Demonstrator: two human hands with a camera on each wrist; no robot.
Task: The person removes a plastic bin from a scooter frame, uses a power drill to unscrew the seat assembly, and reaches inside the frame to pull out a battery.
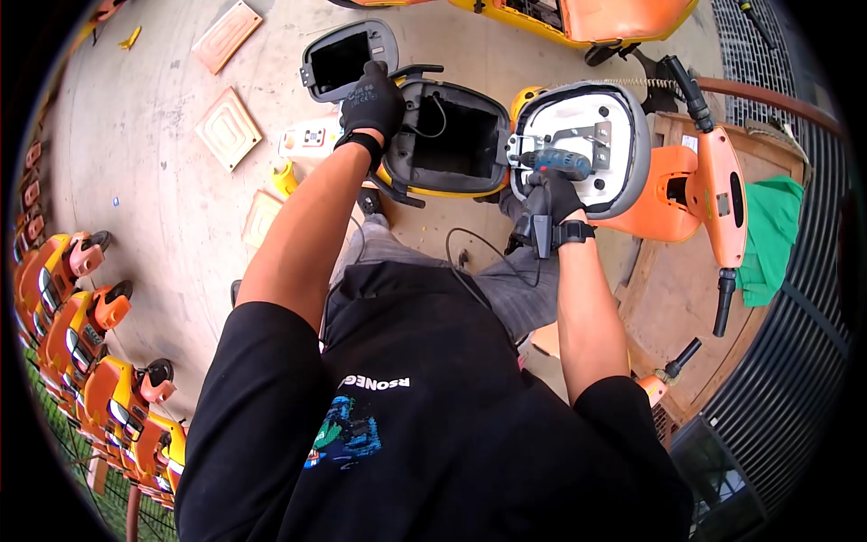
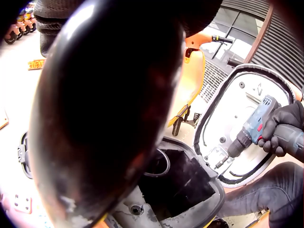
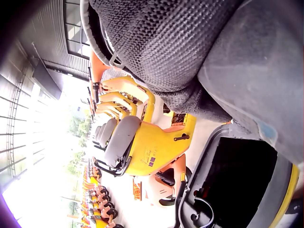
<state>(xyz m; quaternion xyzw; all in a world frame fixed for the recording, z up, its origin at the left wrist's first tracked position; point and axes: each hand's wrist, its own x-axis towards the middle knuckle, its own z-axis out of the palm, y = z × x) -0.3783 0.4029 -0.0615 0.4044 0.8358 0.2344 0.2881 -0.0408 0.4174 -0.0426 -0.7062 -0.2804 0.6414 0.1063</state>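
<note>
At the upturned, grey-rimmed, white-lined scooter seat [image 1: 562, 117], a blue-and-black power drill [image 1: 562, 162] is gripped by the black-gloved right hand [image 1: 553, 194], its tip pointed at the silver metal hinge [image 2: 217, 155]. By the opposite rim of the dark-grey, rounded storage well [image 1: 494, 135], the black-gloved left hand [image 1: 372, 104] is seen; whether anything is grasped cannot be told. Both are parted by the well's open mouth.

A blue-and-black power drill [image 1: 562, 163] points its bit at the metal hinge bracket [image 2: 218, 156] along the edge of an upturned, grey-rimmed scooter seat [image 1: 564, 117], white underside exposed, beside an open grey storage compartment [image 1: 424, 181].
</note>
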